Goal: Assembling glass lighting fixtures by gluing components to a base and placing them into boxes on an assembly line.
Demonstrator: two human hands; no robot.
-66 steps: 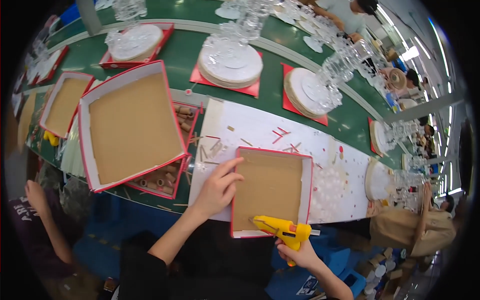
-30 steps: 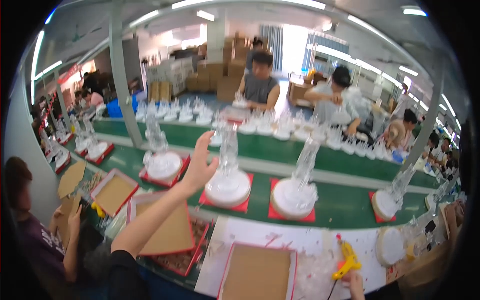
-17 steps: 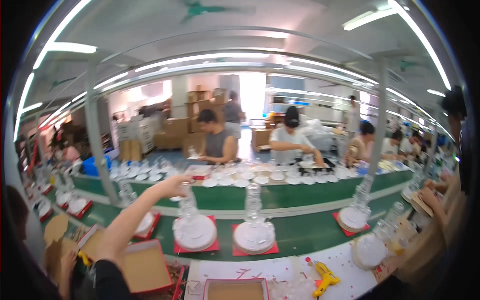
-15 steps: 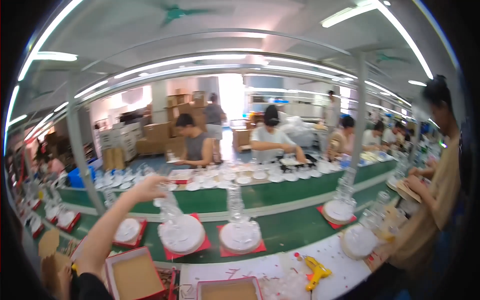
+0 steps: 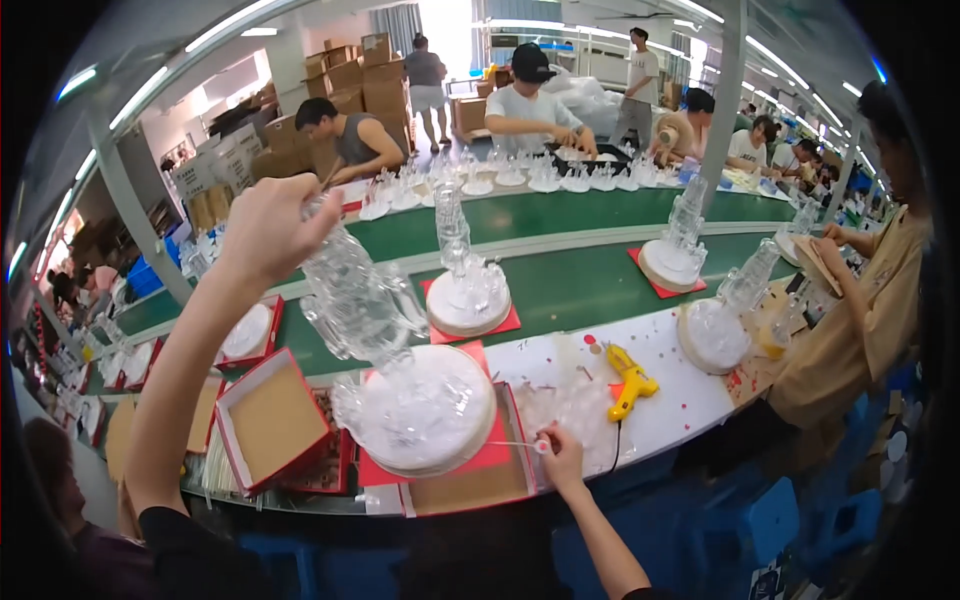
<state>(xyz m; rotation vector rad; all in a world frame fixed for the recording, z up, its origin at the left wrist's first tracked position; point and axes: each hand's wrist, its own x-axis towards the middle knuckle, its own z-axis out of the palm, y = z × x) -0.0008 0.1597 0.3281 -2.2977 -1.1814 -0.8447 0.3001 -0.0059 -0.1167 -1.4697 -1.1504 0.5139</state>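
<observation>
My left hand (image 5: 275, 228) is closed round the top of a clear tower-shaped ornament (image 5: 360, 295), which leans to the left. Below, its round white base (image 5: 420, 405) lies over a red square sheet (image 5: 492, 452) and a shallow red-rimmed box (image 5: 470, 492). Beside that box my right hand (image 5: 564, 458) is closed in a pinch on a small round white piece (image 5: 543, 443) with a pinkish middle. A thin pale cord runs from this piece toward the base.
A yellow glue gun (image 5: 630, 383) lies on the white worktop (image 5: 670, 400). Another open box (image 5: 270, 420) sits at left. More clear ornaments (image 5: 465, 285) stand on the green conveyor (image 5: 570, 290). A co-worker (image 5: 860, 270) stands at right; others sit across the line. Blue stools (image 5: 770, 520) stand below.
My view has tilted downward. The ornament under my left hand has come nearer, off the conveyor and over the worktop box. My right hand has come into view with the small round piece.
</observation>
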